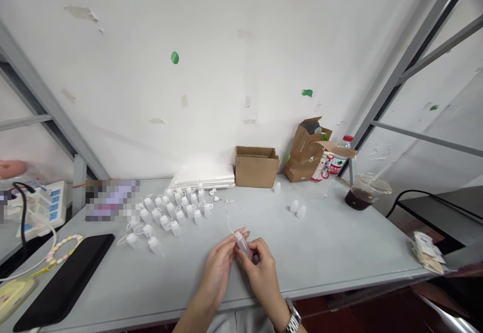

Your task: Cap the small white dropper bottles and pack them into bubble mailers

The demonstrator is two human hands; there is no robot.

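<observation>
My left hand [218, 267] and my right hand [261, 271] meet over the near edge of the grey table [332, 247]. Together they pinch a small translucent plastic bottle [242, 244], tilted, with a thin cap tether [229, 222] curling up from its top. My right wrist wears a metal watch [292, 318]. To the left on the table stand several of the same small white bottles [173, 211] in a loose cluster, some with tethered caps hanging off. Three more small bottles [296, 206] lie apart to the right.
An open cardboard box [256, 166] and a stack of white sheets [204, 177] sit at the back by the wall. A brown paper bag [306, 151], a drink bottle [339, 156] and a lidded cup of dark drink [364, 192] stand right. A black pad [64, 282] lies left.
</observation>
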